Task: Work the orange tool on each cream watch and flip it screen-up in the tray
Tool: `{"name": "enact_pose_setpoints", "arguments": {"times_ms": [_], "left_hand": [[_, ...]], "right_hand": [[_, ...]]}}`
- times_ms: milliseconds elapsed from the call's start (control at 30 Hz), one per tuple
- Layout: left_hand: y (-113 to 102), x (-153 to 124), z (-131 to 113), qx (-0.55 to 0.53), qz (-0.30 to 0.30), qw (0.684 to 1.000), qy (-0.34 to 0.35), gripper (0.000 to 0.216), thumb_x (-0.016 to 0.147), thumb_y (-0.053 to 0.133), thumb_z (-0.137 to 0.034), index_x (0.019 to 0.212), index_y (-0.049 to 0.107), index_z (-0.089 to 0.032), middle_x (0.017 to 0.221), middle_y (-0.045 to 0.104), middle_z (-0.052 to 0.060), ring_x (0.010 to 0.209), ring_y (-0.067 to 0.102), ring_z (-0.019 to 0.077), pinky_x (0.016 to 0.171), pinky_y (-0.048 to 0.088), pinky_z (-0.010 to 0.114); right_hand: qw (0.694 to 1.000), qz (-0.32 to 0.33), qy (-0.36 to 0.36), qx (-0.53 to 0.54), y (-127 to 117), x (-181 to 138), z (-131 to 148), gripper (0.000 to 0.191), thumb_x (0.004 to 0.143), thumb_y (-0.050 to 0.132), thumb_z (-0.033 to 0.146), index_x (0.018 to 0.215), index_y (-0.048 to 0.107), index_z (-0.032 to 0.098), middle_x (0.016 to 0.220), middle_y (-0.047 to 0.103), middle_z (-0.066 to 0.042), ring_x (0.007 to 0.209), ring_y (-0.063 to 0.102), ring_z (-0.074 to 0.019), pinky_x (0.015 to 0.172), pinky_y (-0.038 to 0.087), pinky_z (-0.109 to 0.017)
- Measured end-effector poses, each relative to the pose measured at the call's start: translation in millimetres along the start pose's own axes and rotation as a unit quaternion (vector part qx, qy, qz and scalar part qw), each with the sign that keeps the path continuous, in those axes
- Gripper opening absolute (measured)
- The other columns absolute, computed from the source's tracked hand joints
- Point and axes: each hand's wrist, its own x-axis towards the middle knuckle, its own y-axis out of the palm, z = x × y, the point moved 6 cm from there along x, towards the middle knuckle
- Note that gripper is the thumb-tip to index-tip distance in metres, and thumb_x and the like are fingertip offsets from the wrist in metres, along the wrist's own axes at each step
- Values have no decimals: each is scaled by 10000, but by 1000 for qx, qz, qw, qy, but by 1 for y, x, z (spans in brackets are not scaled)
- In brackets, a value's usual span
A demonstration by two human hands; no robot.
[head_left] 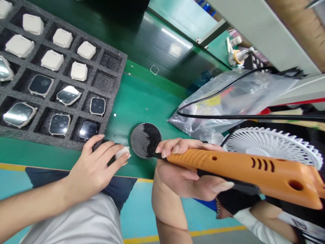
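Observation:
My left hand [99, 166] rests at the edge of the dark foam tray [115, 88], with its fingertips on a small white part [122, 153]. A dark object sits partly hidden under my fingers. My right hand [182, 169] grips an orange handheld tool [243, 173], whose black tip reaches a round bristle pad [145, 140] on the green mat [149, 101]. The tray's compartments hold several white square cases [52, 60] and several glass-faced watch-like pieces [68, 95].
A clear plastic bag [223, 101] lies beyond the pad, with a black cable [228, 116] across it. A white fan [271, 145] stands at right. A forearm in a white sleeve [264, 223] shows at lower right, and I cannot tell whose it is.

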Motion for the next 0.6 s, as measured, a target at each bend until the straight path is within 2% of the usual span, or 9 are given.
{"name": "enact_pose_setpoints", "arguments": {"times_ms": [100, 233, 367, 467, 600], "left_hand": [[1, -2, 1, 1, 4, 1000, -4, 306, 1007, 715, -173, 1300, 731, -259, 1318, 781, 46, 1181, 719, 228, 1245, 377, 569], [3, -4, 0, -10, 16, 1000, 22, 321, 1032, 627, -128, 1313, 737, -238, 1337, 775, 52, 1179, 704, 239, 1254, 327, 602], [5, -4, -1, -23, 29, 999, 37, 280, 1057, 622, -182, 1300, 748, -243, 1324, 774, 38, 1169, 690, 240, 1259, 296, 596], [5, -1, 1, -25, 30, 999, 22, 221, 1060, 665, -260, 1259, 761, -255, 1284, 780, 21, 1157, 682, 230, 1269, 287, 575], [4, 0, 1, -29, 22, 999, 24, 248, 1058, 624, -199, 1254, 765, -252, 1261, 776, 38, 1147, 669, 237, 1264, 298, 569]], "right_hand": [[1000, 1, 3, -5, -1, 0, 3, 418, 902, 613, 692, 1117, 691, 342, 757, 637, 67, 532, 571, -133, 491, 517, -317], [999, -3, 35, -23, 2, -3, 22, 402, 902, 624, 676, 1124, 697, 348, 808, 638, 58, 600, 608, -152, 546, 550, -365], [995, 13, 83, -55, 15, -10, 41, 383, 917, 674, 666, 1096, 700, 328, 812, 634, 54, 635, 602, -165, 583, 550, -399], [991, 34, 115, -67, 26, -18, 42, 361, 970, 634, 642, 1119, 694, 319, 830, 645, 38, 661, 617, -178, 611, 563, -427], [992, 34, 99, -67, 34, -23, 34, 407, 984, 600, 652, 1159, 683, 295, 840, 641, 26, 660, 626, -187, 600, 554, -438]]}}
